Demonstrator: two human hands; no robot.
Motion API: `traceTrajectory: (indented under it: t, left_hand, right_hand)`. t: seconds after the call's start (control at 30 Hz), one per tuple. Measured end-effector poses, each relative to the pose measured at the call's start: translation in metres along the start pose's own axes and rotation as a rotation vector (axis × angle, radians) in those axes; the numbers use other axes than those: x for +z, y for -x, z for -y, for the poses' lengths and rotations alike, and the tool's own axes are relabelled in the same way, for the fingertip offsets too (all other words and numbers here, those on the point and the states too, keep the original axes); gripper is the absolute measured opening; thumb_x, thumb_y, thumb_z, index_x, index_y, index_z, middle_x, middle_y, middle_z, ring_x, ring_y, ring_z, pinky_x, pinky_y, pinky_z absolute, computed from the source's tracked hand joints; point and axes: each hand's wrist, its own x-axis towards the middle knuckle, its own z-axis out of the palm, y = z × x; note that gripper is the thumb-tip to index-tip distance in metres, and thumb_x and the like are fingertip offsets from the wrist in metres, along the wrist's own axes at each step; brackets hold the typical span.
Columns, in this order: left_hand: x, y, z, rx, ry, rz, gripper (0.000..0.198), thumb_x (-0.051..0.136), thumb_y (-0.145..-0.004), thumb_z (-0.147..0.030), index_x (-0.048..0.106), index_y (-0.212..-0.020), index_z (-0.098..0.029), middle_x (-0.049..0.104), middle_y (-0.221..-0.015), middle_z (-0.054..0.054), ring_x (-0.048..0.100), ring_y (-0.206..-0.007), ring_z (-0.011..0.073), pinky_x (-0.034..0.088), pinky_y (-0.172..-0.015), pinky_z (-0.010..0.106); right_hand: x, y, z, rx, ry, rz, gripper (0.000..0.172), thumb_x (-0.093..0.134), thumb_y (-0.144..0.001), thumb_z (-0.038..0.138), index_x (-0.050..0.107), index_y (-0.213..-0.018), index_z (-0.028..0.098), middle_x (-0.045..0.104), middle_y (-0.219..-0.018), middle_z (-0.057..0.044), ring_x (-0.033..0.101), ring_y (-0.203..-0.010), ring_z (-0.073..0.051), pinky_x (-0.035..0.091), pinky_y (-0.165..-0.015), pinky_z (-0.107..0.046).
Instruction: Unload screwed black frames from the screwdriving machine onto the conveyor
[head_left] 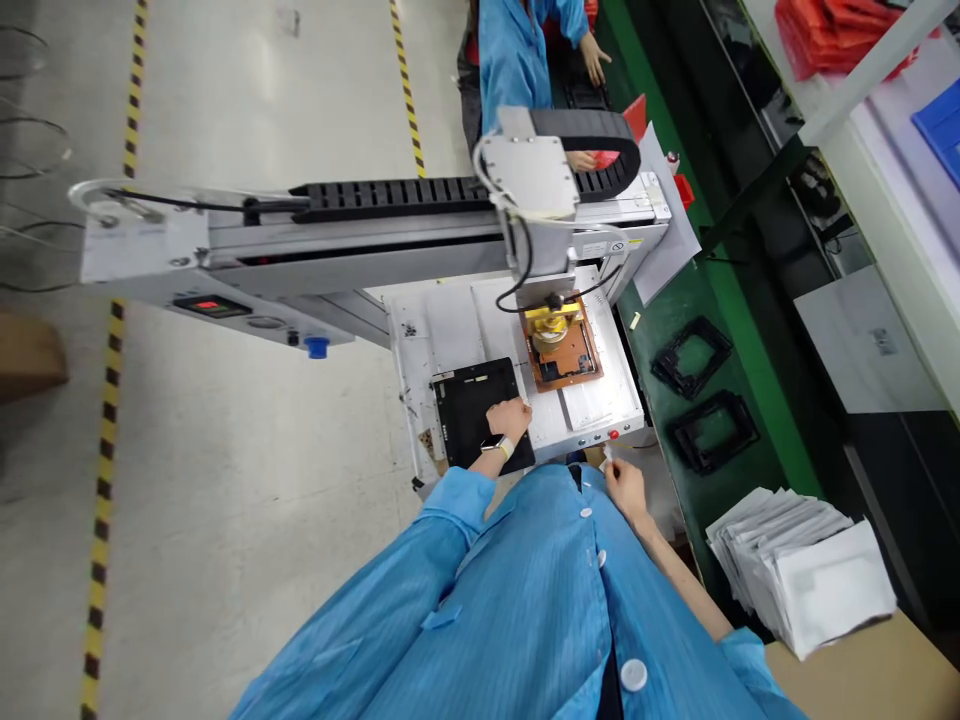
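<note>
Near left hand [510, 415], orange fixture [568, 358] partly behind machine head [534, 180], black frames [688, 385] rightward

Before you, the machine's pale metal bed [480, 320] carries a flat black panel [459, 420] beside an orange fixture [571, 346]; at your right, two black frames [721, 455] lie near each other on a green worktop [640, 365].
</note>
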Motion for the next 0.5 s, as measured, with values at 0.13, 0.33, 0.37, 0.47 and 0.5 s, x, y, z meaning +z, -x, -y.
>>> traceTrajectory:
  t: [0.13, 0.33, 0.37, 0.47, 0.5]
  left_hand:
    - [-0.021, 0.019, 0.012, 0.011, 0.079, -0.097, 0.031, 0.058, -0.104, -0.036, 0.083, -0.095, -0.019, 0.085, -0.100, 0.015, 0.079, -0.097, 0.0285, 0.041, -0.078, 0.035]
    - [-0.068, 0.060, 0.060, -0.028, 0.240, -0.321, 0.033, 0.059, -0.103, -0.036, 0.061, -0.073, -0.023, 0.071, -0.078, 0.006, 0.064, -0.082, 0.0210, 0.040, -0.079, 0.034]
    - [-0.075, 0.067, 0.072, -0.053, 0.287, -0.350, 0.034, 0.059, -0.103, -0.036, 0.056, -0.071, -0.023, 0.067, -0.075, 0.005, 0.060, -0.079, 0.0198, 0.040, -0.079, 0.033]
    - [-0.090, 0.083, 0.113, -0.122, 0.461, -0.399, 0.039, 0.060, -0.102, -0.039, 0.044, -0.069, -0.025, 0.053, -0.067, -0.001, 0.050, -0.071, 0.0168, 0.041, -0.076, 0.031]
    - [-0.093, 0.087, 0.127, -0.137, 0.522, -0.412, 0.041, 0.060, -0.102, -0.040, 0.040, -0.069, -0.025, 0.048, -0.066, -0.002, 0.047, -0.069, 0.0164, 0.041, -0.075, 0.030]
  right_hand:
    - [0.034, -0.024, 0.073, -0.380, 0.166, 0.051, 0.036, 0.049, -0.114, 0.033, 0.076, -0.096, 0.017, 0.079, -0.100, -0.011, 0.066, -0.096, -0.021, 0.044, -0.091, -0.031]
    - [0.099, -0.040, 0.158, -0.873, 0.426, 0.223, 0.036, 0.050, -0.115, 0.029, 0.074, -0.131, 0.009, 0.074, -0.129, -0.017, 0.055, -0.125, -0.030, 0.041, -0.117, -0.044]
    - [0.108, -0.040, 0.167, -0.911, 0.448, 0.237, 0.040, 0.048, -0.115, 0.028, 0.071, -0.140, 0.007, 0.073, -0.135, -0.018, 0.053, -0.130, -0.031, 0.039, -0.120, -0.046]
    - [0.132, -0.037, 0.182, -0.960, 0.508, 0.278, 0.050, 0.042, -0.116, 0.021, 0.061, -0.157, 0.001, 0.070, -0.142, -0.021, 0.049, -0.134, -0.031, 0.037, -0.124, -0.048]
    - [0.138, -0.036, 0.183, -0.964, 0.525, 0.295, 0.050, 0.041, -0.115, 0.018, 0.061, -0.157, 0.000, 0.071, -0.140, -0.021, 0.049, -0.133, -0.031, 0.037, -0.124, -0.047]
